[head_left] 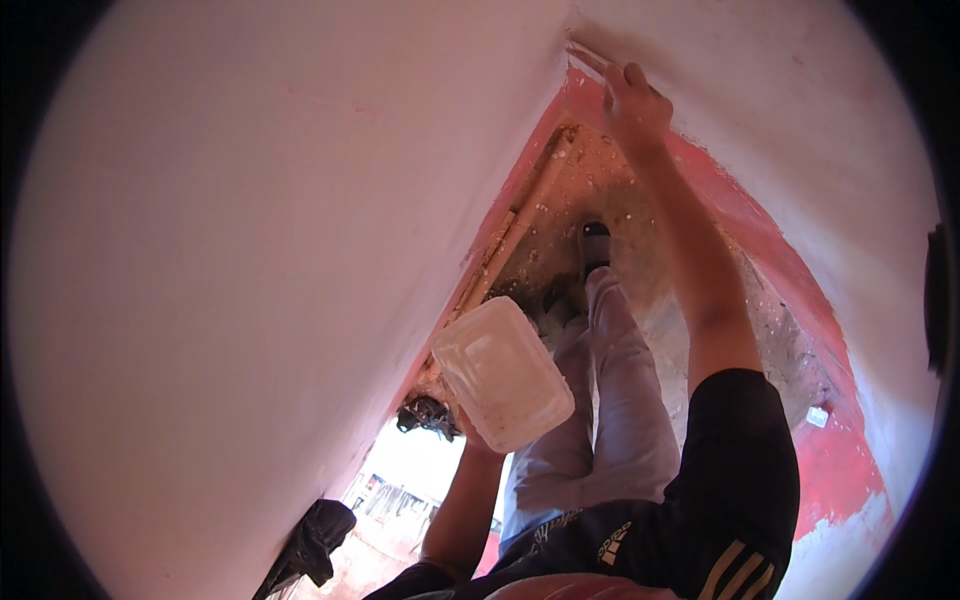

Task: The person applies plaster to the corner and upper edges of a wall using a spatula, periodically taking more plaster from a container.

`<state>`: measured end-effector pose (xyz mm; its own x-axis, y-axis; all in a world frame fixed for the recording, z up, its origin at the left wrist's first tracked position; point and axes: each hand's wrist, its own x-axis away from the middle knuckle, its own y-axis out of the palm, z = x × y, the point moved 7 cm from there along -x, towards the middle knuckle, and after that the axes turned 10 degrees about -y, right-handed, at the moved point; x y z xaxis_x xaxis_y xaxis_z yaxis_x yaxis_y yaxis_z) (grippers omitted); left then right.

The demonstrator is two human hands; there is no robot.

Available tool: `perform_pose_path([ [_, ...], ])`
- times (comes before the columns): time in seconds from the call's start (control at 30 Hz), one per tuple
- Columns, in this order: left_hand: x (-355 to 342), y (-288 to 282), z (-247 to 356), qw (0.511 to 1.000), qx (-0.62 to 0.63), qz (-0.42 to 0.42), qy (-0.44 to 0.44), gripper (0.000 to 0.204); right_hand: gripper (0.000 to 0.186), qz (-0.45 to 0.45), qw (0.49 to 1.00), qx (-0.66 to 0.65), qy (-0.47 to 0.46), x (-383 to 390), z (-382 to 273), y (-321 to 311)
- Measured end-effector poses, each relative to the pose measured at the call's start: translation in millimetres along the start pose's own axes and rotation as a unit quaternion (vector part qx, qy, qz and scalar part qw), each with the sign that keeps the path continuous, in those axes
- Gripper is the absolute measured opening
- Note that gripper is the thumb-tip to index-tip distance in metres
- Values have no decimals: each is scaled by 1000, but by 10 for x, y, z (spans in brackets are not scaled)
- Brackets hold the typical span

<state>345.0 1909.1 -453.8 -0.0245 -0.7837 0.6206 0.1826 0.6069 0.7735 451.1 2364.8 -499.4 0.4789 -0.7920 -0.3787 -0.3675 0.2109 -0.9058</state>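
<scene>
Head view: we see a whitish plastic tub (pixel 505 372) just below the centre of the frame, its rounded rectangular face turned toward us, carried by the left hand (pixel 483 430) at its lower-left corner. That hand has hold of the tub, but most of its fingers are hidden behind the plastic, and we cannot tell how tightly they press. At upper centre, the right hand (pixel 638 105) is closed around a slim flat hand tool (pixel 588 55), its tip at the corner where two pale walls (pixel 230 250) meet above a red band (pixel 740 190); scraper or brush, we cannot make out. We judge the tub light and thin-walled, stiff at the corners, apt to flex along the sides and perhaps slippery where smeared; a palm beneath with fingers up one side should carry it best. We expect the tool to be light and fairly stiff, its thin front edge the part to spare, and would take it by the rear end, well back from the corner
</scene>
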Motion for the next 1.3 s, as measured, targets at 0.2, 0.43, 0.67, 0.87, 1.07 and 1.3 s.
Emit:
perform_pose_path([
  [0.2, -100, -101, 2, 1000, 19, 5, -11, 88, 25, -124, 991, 32, -40, 456, 117, 744],
  [0.43, -97, -106, 188, 999, 27, 17, -13, 88, 45, 30, 999, 26, -38, -50, 26, 225],
  [0.67, 119, 380, 143, 998, 49, 1, -36, 88, 39, 12, 994, 49, -102, 315, 107, -85],
  [0.87, 509, 934, 296, 999, 31, 22, -18, 85, 21, 62, 997, -26, -39, -501, -246, -941],
  [1.07, 580, 2126, 504, 989, -99, -109, -7, 82, 18, 70, 996, -50, 32, -73, -401, -1905],
  [1.3, 510, 1602, 295, 992, -94, -86, 2, 81, 40, -134, 989, -50, -30, 483, -412, -157],
])
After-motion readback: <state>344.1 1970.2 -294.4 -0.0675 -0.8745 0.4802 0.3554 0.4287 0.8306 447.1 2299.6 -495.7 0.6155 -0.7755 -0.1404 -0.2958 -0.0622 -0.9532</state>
